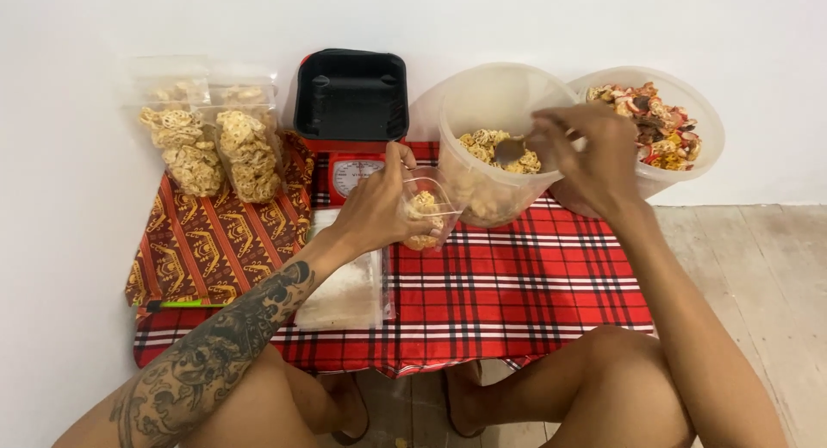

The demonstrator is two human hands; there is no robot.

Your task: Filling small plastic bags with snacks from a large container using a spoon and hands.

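My left hand (377, 208) holds a small clear plastic bag (426, 208) open, partly filled with pale round crackers. Just right of it stands a tilted translucent tub (500, 103) with more of the same crackers inside. My right hand (593, 153) grips a spoon (510, 149) whose bowl rests over the crackers in that tub. Both hands hover above a red plaid cloth (517, 284).
A second tub (689, 112) of mixed reddish snacks stands at the far right. A red kitchen scale with a black tray (351, 95) sits behind my left hand. Filled cracker bags (215, 151) lean on the wall at left. A stack of flat clear bags (349, 293) lies below.
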